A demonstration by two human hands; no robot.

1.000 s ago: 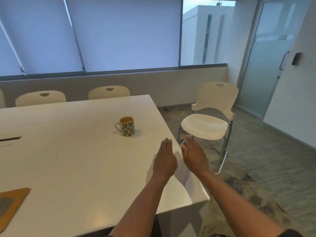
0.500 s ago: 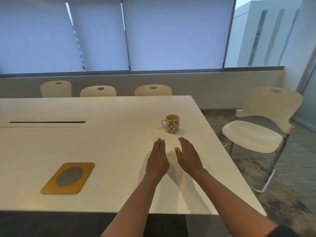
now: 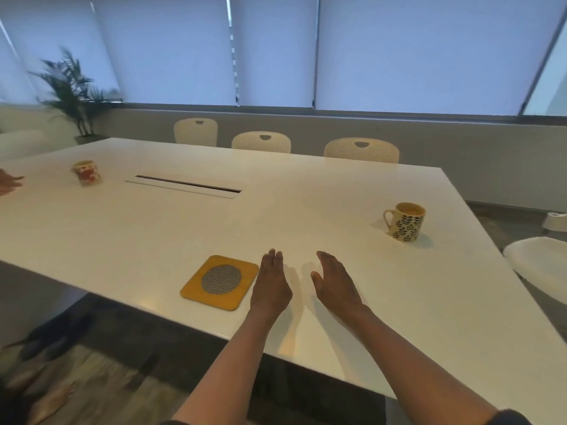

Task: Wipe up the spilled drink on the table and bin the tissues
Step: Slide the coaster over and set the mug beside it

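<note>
Edges of the view cut several things off: another person's fingertips show only at the far left border, a white chair seat runs out of view at right, and blurred shapes lie on the floor at lower left, too smeared to identify. No spilled liquid or tissue can be made out on the white table; its smooth, faintly glossy top reads evenly pale, so where the spill lies cannot be told. Left hand is stretched out flat, fingers straight and pressed together, holding nothing, just beside the right edge of a yellow mat. Right hand is open too, thumb spread apart from the fingers, palm turned inward, empty; whether either hand touches the tabletop is unclear, though pale shadows fall beneath both. Mat is a rounded square with a circular grey woven mesh centre, lying near the table's front edge. Cream mug with a dark leaf pattern stands upright well to the right, handle toward the left, brownish drink visible inside. Second mug, red-patterned, is motion-blurred at far left. Long narrow slot is cut into the table centre. Three perforated cream chair backs rise behind the far edge; a potted palm stands blurred in the corner under closed blinds.
</note>
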